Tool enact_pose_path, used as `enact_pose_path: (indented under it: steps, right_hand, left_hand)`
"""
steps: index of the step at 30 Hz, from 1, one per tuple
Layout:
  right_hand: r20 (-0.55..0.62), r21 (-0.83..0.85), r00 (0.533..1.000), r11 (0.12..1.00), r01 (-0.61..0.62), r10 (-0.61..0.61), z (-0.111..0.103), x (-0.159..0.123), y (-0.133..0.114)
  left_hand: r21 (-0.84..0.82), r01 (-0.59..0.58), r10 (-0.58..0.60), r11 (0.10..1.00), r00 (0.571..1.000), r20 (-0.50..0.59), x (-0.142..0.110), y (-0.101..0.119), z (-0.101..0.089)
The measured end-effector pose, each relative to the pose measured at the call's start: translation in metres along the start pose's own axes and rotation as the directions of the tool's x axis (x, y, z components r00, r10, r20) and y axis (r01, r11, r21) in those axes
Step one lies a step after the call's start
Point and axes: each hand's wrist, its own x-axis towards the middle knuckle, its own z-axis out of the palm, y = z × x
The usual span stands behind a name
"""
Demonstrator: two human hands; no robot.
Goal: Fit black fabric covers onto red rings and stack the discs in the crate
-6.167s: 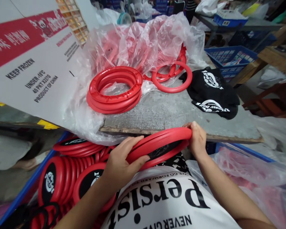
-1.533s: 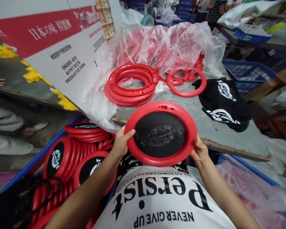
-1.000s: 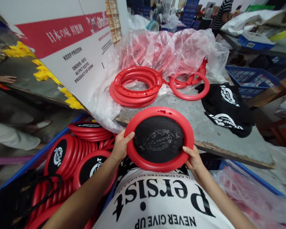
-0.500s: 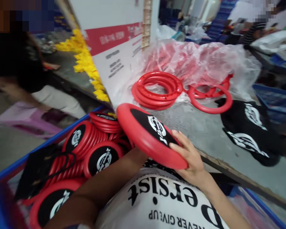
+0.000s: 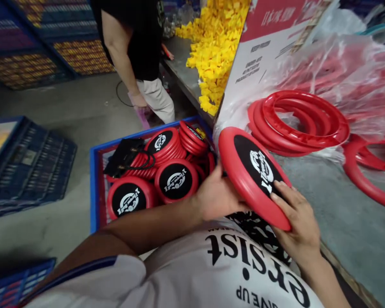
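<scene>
A red-rimmed disc (image 5: 239,171) with a black centre and white print is tilted in front of my shirt. My right hand (image 5: 297,218) grips its near right edge, fingers lying over the top face and the thumb out of sight. At the disc's lower left edge is my left hand (image 5: 221,194), its thumb by the rim and its fingers reaching underneath, partly hidden. Left of my hands, a blue crate (image 5: 94,188) holds several similar discs, such as one with its printed face up (image 5: 176,180), and a black item with cords (image 5: 125,158).
Red rings (image 5: 304,119) are stacked on the grey table (image 5: 349,231), beside clear plastic wrap (image 5: 349,64). A white carton panel (image 5: 259,64) stands between them and a heap of yellow pieces (image 5: 214,47). A person (image 5: 134,47) stands beyond the crate. Dark blue crates (image 5: 32,162) sit on the left.
The view has swung left, bringing more of the crate and floor into sight. My left hand, earlier hidden behind the disc, now shows at its lower left edge. My right hand keeps its grip.
</scene>
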Motion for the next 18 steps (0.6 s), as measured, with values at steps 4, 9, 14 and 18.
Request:
enact_pose_path:
  steps: [4, 9, 14, 18]
  right_hand:
    - [0.204, -0.042, 0.972, 0.991, 0.125, -0.114, 0.019, 0.016, -0.003]
    - [0.325, 0.017, 0.927, 0.981, 0.194, -0.189, 0.029, 0.026, -0.011]
    - [0.177, 0.107, 0.982, 0.993, 0.051, -0.069, 0.025, -0.003, 0.001]
    - [0.168, 0.155, 0.986, 0.987, -0.05, 0.023, 0.021, -0.022, 0.001]
  left_hand:
    - [0.109, -0.182, 0.205, 0.977, 0.944, -0.257, -0.036, 0.022, -0.026]
    - [0.248, -0.358, 0.431, 0.9, 0.65, -0.626, -0.07, 0.052, -0.077]
    - [0.247, -0.352, 0.404, 0.903, 0.493, -0.771, -0.137, 0.075, -0.144]
    - [0.401, -0.258, 0.476, 0.879, 0.485, -0.733, -0.16, 0.063, -0.175]
